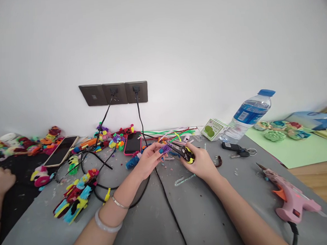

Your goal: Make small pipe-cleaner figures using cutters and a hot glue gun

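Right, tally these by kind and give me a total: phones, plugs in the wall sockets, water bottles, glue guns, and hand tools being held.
Phones: 2
Wall plugs: 2
Water bottle: 1
Pink glue gun: 1
Black-and-yellow hand tool, in the right hand: 1
Total: 7

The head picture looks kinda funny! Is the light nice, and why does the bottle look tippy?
Head view: soft, fairly even light on the wall, dimmer in the top right corner; head view: the bottle leans outward, probably from wide-lens stretching near the sides; head view: the purple piece in the left hand is too small to show fine detail.
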Demonstrator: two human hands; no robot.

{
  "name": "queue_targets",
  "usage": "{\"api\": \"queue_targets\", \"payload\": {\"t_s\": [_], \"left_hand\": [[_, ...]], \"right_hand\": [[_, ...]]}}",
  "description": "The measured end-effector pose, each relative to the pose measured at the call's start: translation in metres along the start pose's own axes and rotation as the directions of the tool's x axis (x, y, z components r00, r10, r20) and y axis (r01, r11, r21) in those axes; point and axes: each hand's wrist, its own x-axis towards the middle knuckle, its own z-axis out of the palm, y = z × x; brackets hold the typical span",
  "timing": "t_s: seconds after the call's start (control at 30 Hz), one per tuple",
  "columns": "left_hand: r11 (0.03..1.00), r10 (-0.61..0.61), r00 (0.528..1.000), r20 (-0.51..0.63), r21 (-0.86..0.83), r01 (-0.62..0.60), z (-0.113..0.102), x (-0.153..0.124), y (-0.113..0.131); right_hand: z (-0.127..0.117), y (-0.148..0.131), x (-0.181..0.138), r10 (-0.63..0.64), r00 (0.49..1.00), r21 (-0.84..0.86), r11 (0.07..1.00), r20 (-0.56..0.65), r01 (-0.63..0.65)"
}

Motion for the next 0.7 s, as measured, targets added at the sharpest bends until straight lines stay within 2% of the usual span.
{"api": "queue_targets", "payload": {"t_s": [0.27, 0.47, 0.7], "left_hand": [[1.0, 0.011, 1.0, -0.001, 0.017, -0.011, 0.0043, -0.0006, 0.0008], [1.0, 0.007, 0.999, -0.039, 0.02, -0.006, 0.0056, -0.0013, 0.0015], [0.998, 0.002, 0.999, -0.045, -0.064, -0.004, 0.0021, 0.0007, -0.0011]], "right_hand": [[0.0011, 0.0025, -0.0013, -0.018, 1.0, 0.004, 1.0, -0.015, 0.018], [0.0029, 0.0023, -0.0017, 0.029, 0.998, -0.009, 1.0, -0.061, -0.03], [-0.0034, 0.0081, 0.0048, 0.118, 0.977, 0.162, 0.983, -0.179, -0.09]]}}
